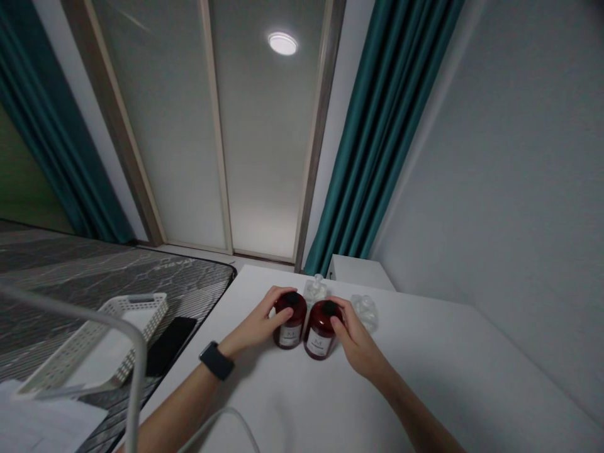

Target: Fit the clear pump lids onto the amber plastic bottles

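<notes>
Two dark red bottles with black tops and white labels stand upright side by side on the white table point(283, 396). My left hand point(265, 318) is wrapped round the upper part of the left bottle point(290, 322), thumb in front and fingers over the far side. My right hand point(355, 340) grips the right bottle point(319, 340) from its right side, thumb near the black top. Just behind the bottles sits a clear crumpled plastic bag point(315, 288). Another clear plastic bag point(365, 311) lies beyond my right hand. A dark watch is on my left wrist.
To the left, a white perforated basket point(132, 308), a black flat object point(170, 345) and white paper point(51, 418) lie on a grey patterned surface. A pale cable or tube point(136, 377) crosses the near left. A small white cabinet point(361, 272) stands behind the table, beside a teal curtain point(372, 138).
</notes>
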The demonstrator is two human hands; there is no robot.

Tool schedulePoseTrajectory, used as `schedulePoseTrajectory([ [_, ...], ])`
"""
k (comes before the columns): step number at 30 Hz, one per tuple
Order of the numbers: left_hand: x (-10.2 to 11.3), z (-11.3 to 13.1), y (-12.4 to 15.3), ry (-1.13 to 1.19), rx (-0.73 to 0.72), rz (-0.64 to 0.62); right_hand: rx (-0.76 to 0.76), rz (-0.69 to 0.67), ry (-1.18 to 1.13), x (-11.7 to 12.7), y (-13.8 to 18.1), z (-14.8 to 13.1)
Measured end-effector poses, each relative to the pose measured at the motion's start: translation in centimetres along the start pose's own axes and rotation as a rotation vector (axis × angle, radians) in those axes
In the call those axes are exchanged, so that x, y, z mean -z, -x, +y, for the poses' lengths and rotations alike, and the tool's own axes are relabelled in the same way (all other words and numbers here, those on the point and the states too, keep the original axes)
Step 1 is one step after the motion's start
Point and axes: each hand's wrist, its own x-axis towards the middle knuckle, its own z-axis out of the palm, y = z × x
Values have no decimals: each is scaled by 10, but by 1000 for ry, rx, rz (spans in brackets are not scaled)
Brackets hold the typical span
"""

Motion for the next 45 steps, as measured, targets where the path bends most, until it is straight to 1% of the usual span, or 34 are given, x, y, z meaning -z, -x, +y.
schedulePoseTrajectory([
  [2,5,6,-2,-21,0,-18,-27,-42,-15,-5,-1,-4],
  [5,19,18,-1,-73,10,-34,-23,-52,-46,-17,-6,-9],
  [7,29,22,1,-88,32,-34,1,-48,-72,-30,-12,-11],
  [9,40,21,5,-83,54,-5,18,-29,-105,-46,-20,-11],
  [13,59,6,9,-24,116,119,19,91,-177,-84,-45,-9],
  [16,70,-7,3,39,183,195,10,151,-196,-107,-68,-5],
  [19,81,-18,-7,74,218,237,-6,190,-205,-123,-91,0],
  [22,93,-32,-20,79,235,244,-20,234,-208,-134,-114,7],
  [29,111,-58,-43,95,260,272,-14,302,-210,-150,-156,22],
  [34,113,-71,-51,105,269,299,-33,326,-225,-154,-168,25],
  [36,112,-78,-50,173,279,318,-47,325,-237,-155,-169,26],
  [39,114,-90,-44,369,280,372,-67,325,-265,-154,-167,25],
  [41,117,-97,-34,407,273,388,-80,331,-285,-152,-161,23],
  [43,119,-104,-20,329,275,358,-94,336,-301,-150,-151,21],
  [45,117,-111,-6,83,293,298,-110,341,-308,-148,-137,19],
])
